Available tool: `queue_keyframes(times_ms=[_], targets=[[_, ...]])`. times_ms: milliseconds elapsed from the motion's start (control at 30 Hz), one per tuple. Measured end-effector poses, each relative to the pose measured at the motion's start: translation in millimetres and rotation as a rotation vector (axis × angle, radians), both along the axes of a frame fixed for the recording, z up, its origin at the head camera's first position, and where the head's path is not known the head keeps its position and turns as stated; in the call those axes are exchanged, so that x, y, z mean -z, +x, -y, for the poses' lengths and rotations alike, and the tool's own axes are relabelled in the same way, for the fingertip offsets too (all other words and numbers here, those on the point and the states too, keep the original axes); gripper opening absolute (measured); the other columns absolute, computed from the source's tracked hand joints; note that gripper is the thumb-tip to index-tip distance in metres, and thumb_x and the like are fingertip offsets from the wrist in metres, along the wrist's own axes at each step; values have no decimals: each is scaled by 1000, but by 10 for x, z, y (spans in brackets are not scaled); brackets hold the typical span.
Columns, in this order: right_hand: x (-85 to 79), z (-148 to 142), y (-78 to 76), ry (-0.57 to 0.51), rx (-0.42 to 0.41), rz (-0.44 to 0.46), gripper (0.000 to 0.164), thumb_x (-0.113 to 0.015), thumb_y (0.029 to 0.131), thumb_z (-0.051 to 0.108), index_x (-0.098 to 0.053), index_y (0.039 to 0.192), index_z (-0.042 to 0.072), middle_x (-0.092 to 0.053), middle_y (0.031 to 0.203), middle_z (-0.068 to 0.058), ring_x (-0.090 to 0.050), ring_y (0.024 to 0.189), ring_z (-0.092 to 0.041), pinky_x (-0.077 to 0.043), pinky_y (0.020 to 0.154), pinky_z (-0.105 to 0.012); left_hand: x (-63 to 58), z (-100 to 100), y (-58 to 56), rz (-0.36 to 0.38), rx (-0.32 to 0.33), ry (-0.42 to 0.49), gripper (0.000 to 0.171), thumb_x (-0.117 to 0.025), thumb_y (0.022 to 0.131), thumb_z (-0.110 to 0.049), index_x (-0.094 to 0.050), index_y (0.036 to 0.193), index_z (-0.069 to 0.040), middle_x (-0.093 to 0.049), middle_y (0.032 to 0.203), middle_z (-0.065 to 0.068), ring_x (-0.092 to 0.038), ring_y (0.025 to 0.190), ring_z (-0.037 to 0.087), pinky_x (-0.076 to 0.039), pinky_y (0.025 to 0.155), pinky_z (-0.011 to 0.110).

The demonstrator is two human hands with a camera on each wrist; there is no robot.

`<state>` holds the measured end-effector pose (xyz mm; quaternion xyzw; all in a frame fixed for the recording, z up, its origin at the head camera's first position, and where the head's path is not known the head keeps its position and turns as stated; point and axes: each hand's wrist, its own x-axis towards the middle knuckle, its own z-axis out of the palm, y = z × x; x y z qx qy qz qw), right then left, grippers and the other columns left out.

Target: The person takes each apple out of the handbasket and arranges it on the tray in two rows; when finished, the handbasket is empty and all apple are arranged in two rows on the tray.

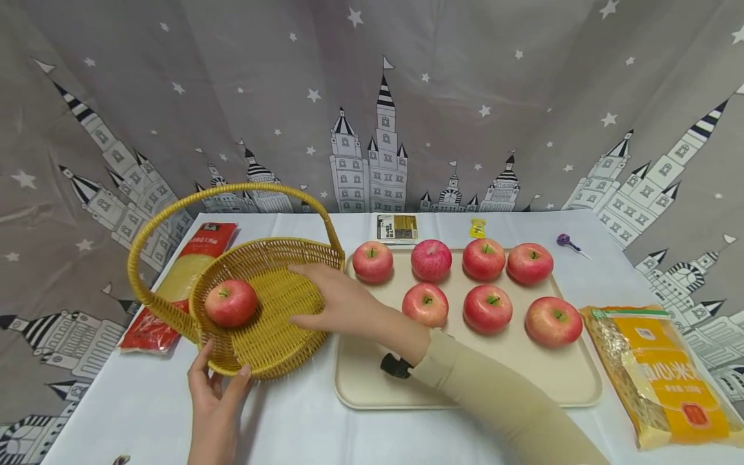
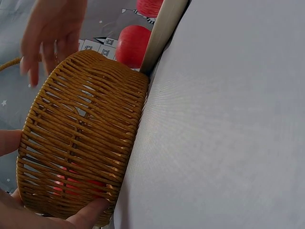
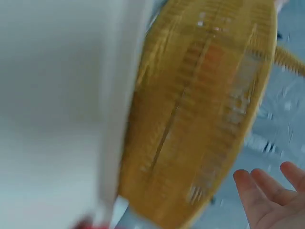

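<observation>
A yellow woven basket (image 1: 290, 349) with a tall arched handle stands on the left side of the table, tilted slightly in view. Inside it, toward the left, lies one red apple (image 1: 231, 303). My left hand (image 1: 215, 400) grips the basket's near wall, fingers over the rim and thumb outside; the left wrist view shows this hand (image 2: 43, 217) against the weave. Over the basket's right side reaches my right hand (image 1: 343, 300), fingers spread and holding nothing. In the right wrist view its fingers (image 3: 271, 191) are apart from the wicker, which is blurred.
A beige tray (image 1: 465, 381) with several red apples (image 1: 487, 309) sits right of the basket. A red noodle packet (image 1: 194, 265) lies behind the basket, a yellow-orange bag (image 1: 668, 374) at far right. Along the back are a flat packet (image 1: 398, 227), a yellow sweet (image 1: 478, 227) and a lollipop (image 1: 566, 241).
</observation>
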<state>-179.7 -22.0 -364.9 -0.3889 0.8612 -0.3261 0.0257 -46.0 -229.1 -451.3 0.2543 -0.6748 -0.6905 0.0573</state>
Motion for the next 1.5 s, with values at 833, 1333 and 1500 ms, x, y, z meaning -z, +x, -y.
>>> queue_keyframes(times_ms=[833,1333,1500], targets=[[321,1401,-251,190,123,128,89,-78,74,54,-40,146,18,-51,134,7,-49,117,-5,-44,93,-19,-203,-74,60,-38,18,11,80,-58,98,-22,1,152,-32,22,155,-9,11,144,21,-19,116,44],[144,1047,-176,55,51,52,79,-81,73,44,-48,137,13,-55,121,5,-52,104,-3,-45,84,-13,-193,-70,68,-50,19,-8,79,-58,98,-21,-1,152,-30,18,156,-9,9,144,22,-21,115,44],[-67,458,-67,-78,48,44,80,-81,74,41,-45,140,16,-52,131,2,-50,114,-7,-46,92,-20,-194,-73,75,-50,15,-15,78,-57,99,-20,-1,153,-30,20,156,-9,8,144,21,-21,116,43]])
